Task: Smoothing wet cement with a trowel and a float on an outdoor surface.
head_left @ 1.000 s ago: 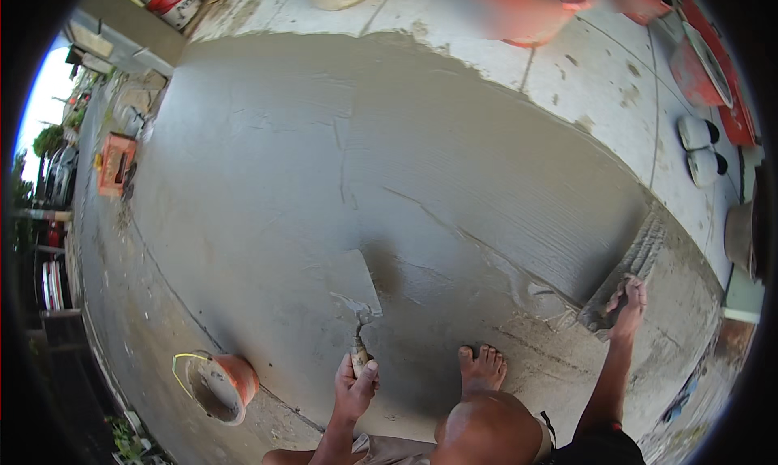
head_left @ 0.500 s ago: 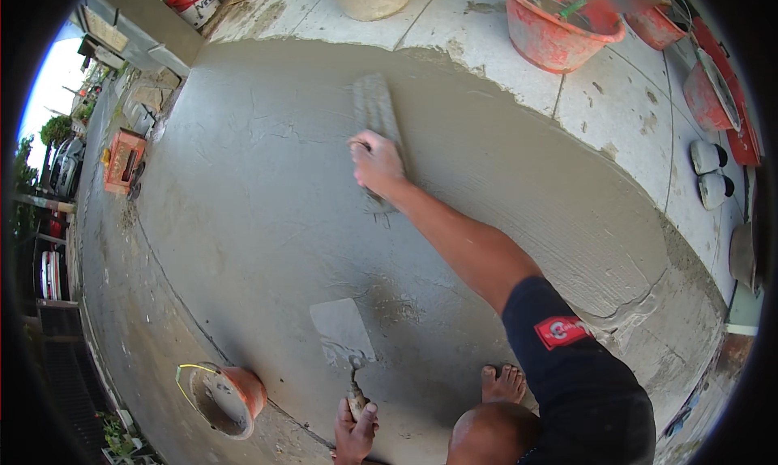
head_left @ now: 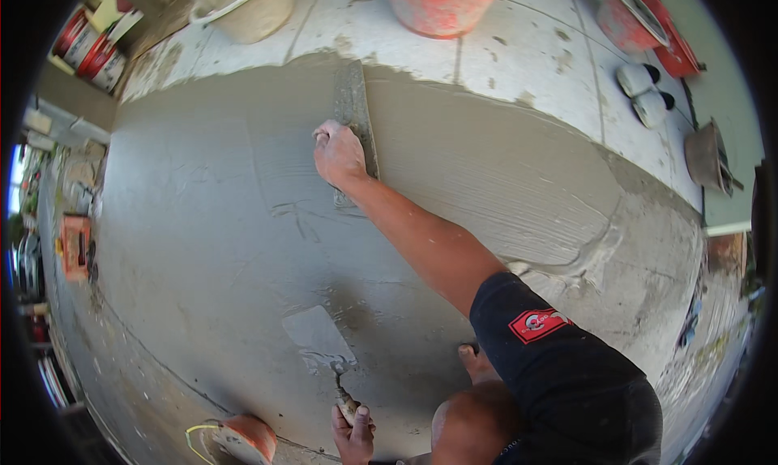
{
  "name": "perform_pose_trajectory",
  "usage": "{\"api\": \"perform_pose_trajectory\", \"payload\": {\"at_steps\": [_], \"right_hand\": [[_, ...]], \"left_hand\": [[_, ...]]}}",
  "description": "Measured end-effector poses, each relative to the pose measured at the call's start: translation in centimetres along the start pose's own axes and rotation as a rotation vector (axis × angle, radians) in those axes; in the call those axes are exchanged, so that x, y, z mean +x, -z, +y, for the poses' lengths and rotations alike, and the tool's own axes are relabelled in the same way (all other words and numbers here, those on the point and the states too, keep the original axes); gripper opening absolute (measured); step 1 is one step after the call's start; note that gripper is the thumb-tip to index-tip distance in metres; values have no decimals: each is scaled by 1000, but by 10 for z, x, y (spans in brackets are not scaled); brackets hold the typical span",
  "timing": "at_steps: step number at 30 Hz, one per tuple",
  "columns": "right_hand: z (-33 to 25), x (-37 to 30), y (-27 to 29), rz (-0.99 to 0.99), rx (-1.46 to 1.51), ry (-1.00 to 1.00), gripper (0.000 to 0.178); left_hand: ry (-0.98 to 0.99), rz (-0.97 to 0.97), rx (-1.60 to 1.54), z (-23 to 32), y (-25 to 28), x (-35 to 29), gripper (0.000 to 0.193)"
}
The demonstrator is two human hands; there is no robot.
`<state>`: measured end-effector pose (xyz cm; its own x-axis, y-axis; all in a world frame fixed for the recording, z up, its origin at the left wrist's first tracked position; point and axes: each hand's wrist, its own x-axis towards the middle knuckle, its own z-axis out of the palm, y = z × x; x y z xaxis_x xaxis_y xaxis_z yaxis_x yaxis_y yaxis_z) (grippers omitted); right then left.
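In the head view, a person in a dark short sleeve reaches the right arm across a floor coated with wet grey cement (head_left: 186,205). The right hand (head_left: 340,154) is closed around the grip of a long plastering float (head_left: 352,96), whose plate runs beneath and just beside the knuckles, extending ahead of the hand toward pale tiles (head_left: 527,60) and a little behind it. Nearer the body, the left hand (head_left: 353,441) grips the handle of a trowel (head_left: 318,335); its blade points forward and slightly left of that hand, and whether it touches the cement cannot be told. An orange bucket (head_left: 251,435) stands to the left of the left hand. Beyond the float, on the tiles, are a cream basin (head_left: 255,15) and a red basin (head_left: 442,9), with white slippers (head_left: 644,96) farther right.
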<state>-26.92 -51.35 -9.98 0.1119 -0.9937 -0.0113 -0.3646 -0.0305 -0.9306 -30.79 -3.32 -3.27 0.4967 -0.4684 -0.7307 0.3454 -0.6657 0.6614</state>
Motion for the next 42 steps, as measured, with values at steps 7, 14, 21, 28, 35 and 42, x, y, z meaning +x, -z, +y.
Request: {"api": "perform_pose_trajectory", "payload": {"at_steps": [7, 14, 21, 28, 35, 42], "right_hand": [[93, -65, 213, 148, 80, -58, 20], [148, -143, 427, 377, 296, -317, 20], [125, -229, 437, -70, 212, -303, 15], [102, -276, 276, -602, -151, 44, 20], [122, -260, 291, -401, -285, -14, 21], [173, -253, 457, 60, -561, -183, 21]], "left_hand": [[-133, -149, 51, 1, -13, -2, 23], [-158, -200, 118, -1, -20, 2, 23], [-193, -230, 123, -2, -26, 3, 23], [-259, -213, 118, 3, -44, -1, 22], [-257, -216, 168, 9, -54, 6, 21], [-211, -193, 151, 13, -74, 16, 20]]}}
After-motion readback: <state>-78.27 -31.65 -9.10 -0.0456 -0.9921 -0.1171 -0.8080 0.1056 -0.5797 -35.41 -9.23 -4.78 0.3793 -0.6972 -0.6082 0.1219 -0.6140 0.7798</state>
